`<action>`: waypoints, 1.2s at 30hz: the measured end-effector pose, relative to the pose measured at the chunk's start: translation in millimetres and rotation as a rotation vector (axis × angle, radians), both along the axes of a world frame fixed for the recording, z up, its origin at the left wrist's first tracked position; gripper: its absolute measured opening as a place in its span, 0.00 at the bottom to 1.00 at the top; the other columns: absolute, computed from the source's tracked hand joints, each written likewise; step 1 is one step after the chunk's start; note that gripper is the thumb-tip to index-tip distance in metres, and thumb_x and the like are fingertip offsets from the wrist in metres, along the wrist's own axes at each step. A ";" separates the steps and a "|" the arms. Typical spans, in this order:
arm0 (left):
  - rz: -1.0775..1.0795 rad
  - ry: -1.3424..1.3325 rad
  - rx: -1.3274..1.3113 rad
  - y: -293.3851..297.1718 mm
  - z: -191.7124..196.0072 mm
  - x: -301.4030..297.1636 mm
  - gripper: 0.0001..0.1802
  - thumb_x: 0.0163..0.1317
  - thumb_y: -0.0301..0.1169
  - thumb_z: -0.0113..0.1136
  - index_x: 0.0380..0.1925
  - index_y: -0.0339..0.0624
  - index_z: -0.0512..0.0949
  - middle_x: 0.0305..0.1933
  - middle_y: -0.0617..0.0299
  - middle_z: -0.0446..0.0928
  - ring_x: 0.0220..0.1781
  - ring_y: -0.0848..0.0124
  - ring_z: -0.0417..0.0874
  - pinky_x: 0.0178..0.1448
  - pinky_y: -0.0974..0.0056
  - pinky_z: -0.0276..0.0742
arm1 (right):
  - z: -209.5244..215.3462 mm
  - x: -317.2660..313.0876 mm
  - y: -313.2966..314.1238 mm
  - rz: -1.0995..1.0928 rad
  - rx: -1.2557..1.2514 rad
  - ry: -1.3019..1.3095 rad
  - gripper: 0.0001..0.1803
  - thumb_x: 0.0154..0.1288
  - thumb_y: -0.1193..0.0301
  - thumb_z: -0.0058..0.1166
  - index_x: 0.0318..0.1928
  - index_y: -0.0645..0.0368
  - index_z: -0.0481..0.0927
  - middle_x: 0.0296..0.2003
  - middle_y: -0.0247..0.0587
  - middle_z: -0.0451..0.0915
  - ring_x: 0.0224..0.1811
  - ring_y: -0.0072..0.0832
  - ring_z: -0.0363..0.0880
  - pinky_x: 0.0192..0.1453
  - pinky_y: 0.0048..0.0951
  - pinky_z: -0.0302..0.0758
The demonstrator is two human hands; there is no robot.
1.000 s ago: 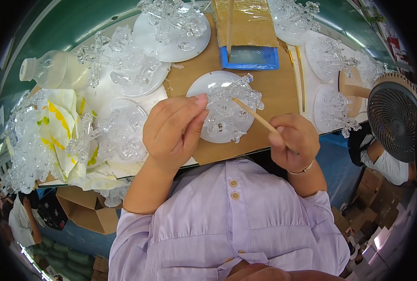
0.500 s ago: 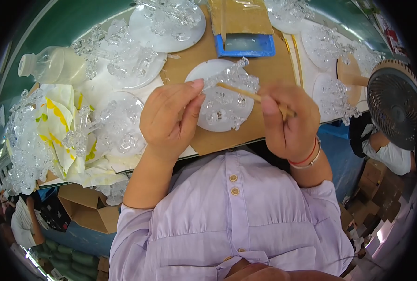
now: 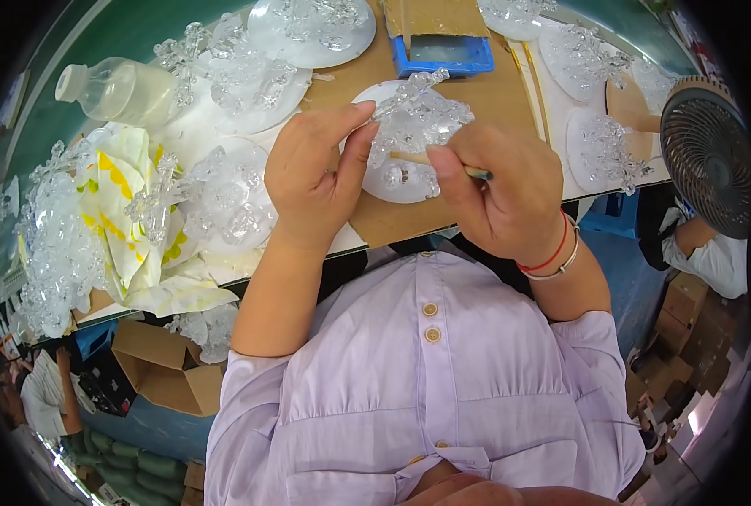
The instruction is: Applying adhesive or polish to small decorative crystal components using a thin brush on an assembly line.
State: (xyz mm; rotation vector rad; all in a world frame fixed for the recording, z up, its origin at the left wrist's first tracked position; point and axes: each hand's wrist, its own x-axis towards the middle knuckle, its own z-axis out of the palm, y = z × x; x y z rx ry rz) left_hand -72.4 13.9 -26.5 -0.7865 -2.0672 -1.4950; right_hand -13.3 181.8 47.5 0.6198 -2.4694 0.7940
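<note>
Your left hand (image 3: 316, 173) is pinching a clear crystal-like ornament (image 3: 418, 118) between thumb and fingertips, its grip closing narrowly on the piece's left edge, while your right hand (image 3: 506, 198) is wrapping its grip around a thin wooden stick (image 3: 409, 158), whose tip is lying against the underside of the ornament. You are holding the ornament just above a round white plate (image 3: 392, 181), which is resting on a brown cardboard sheet (image 3: 392, 221) on the desk (image 3: 105, 25). Beyond the plate, a blue tray (image 3: 443, 55) is sitting under a cardboard piece, and more white plates (image 3: 308, 38) carrying clear ornaments are lying to the left and right of it. To your left, a heap of clear ornaments (image 3: 215, 198) is resting beside a white and yellow wrapper (image 3: 131, 211), with a translucent plastic bottle (image 3: 122, 88) lying on its side farther out. At your right, a small round fan (image 3: 713, 164) is standing at the desk's edge. Below the desk on the left, an open cardboard box (image 3: 160, 371) is sitting on the floor.
</note>
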 end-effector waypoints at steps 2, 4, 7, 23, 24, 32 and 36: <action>-0.009 -0.006 -0.004 -0.2 0.2 0.1 0.13 0.48 0.18 0.68 0.35 0.39 0.82 0.33 0.58 0.83 0.32 0.65 0.82 0.35 0.67 0.75 | -4.7 8.1 3.9 -0.017 -0.027 -0.022 0.06 0.60 0.81 0.57 0.31 0.64 0.71 0.21 0.43 0.75 0.19 0.33 0.73 0.23 0.27 0.68; -0.006 0.013 -0.002 -1.0 -0.4 -0.9 0.13 0.48 0.18 0.68 0.36 0.39 0.82 0.32 0.58 0.83 0.32 0.65 0.82 0.35 0.67 0.75 | -5.4 16.5 9.1 -0.056 -0.048 -0.049 0.06 0.61 0.81 0.56 0.31 0.64 0.71 0.22 0.44 0.76 0.20 0.33 0.74 0.24 0.27 0.68; -0.007 0.028 0.000 -1.2 -0.8 -1.0 0.13 0.48 0.18 0.68 0.36 0.39 0.82 0.32 0.58 0.82 0.31 0.65 0.82 0.35 0.67 0.75 | -4.0 27.2 18.1 -0.123 -0.099 -0.111 0.05 0.62 0.82 0.54 0.31 0.65 0.71 0.24 0.46 0.77 0.21 0.33 0.76 0.25 0.26 0.70; -0.028 0.086 -0.071 1.7 1.9 -0.4 0.16 0.46 0.16 0.68 0.37 0.38 0.81 0.32 0.58 0.82 0.31 0.65 0.81 0.35 0.67 0.76 | -2.8 31.7 37.2 -0.123 -0.097 -0.074 0.03 0.62 0.83 0.51 0.35 0.67 0.70 0.29 0.50 0.79 0.26 0.34 0.78 0.29 0.25 0.73; -0.031 0.087 -0.072 1.5 2.1 -0.2 0.16 0.46 0.16 0.68 0.37 0.38 0.81 0.32 0.58 0.82 0.31 0.65 0.81 0.35 0.67 0.76 | -3.3 30.7 37.9 -0.126 -0.098 -0.074 0.03 0.62 0.83 0.51 0.35 0.67 0.70 0.29 0.50 0.79 0.26 0.34 0.78 0.29 0.25 0.73; -0.034 0.079 -0.076 2.1 -0.2 -0.7 0.16 0.46 0.15 0.67 0.38 0.37 0.81 0.33 0.57 0.82 0.31 0.66 0.81 0.36 0.68 0.75 | 4.0 10.0 38.5 -0.125 0.028 -0.101 0.04 0.61 0.83 0.53 0.35 0.65 0.71 0.26 0.47 0.77 0.24 0.38 0.77 0.27 0.28 0.72; -0.037 0.085 -0.076 2.7 -0.1 -0.7 0.16 0.46 0.15 0.67 0.38 0.37 0.81 0.33 0.57 0.83 0.31 0.66 0.81 0.36 0.68 0.75 | 16.5 1.3 44.3 -0.147 0.034 -0.160 0.04 0.62 0.81 0.53 0.35 0.64 0.72 0.27 0.46 0.76 0.24 0.38 0.76 0.28 0.29 0.71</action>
